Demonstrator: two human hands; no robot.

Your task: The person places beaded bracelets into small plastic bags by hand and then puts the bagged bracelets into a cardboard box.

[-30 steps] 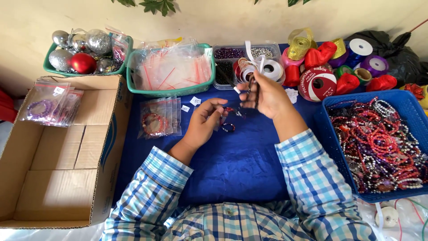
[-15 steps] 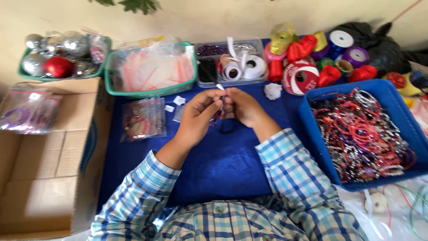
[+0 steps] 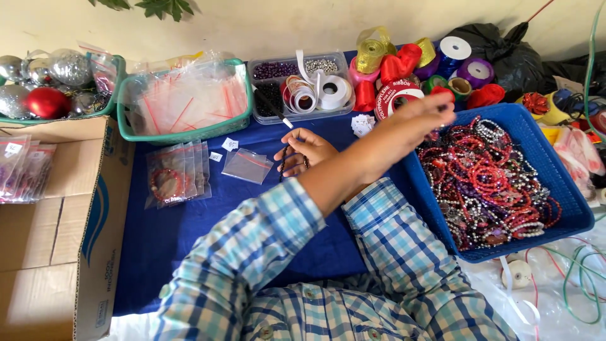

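Left hand (image 3: 421, 115) crosses over the body, extended above the near-left corner of the blue tray (image 3: 571, 192) heaped with beaded bracelets (image 3: 489, 183); fingers blurred, so its opening and any contents cannot be told. Right hand (image 3: 305, 150) rests on the blue cloth of the bench (image 3: 189, 233), fingers curled loosely around a dark beaded string (image 3: 283, 165), partly hidden. Small clear zip bags (image 3: 247, 165) lie just left of that hand. A green basket (image 3: 183, 134) of bags stands behind; ribbon spools (image 3: 394, 95) sit beyond the tray.
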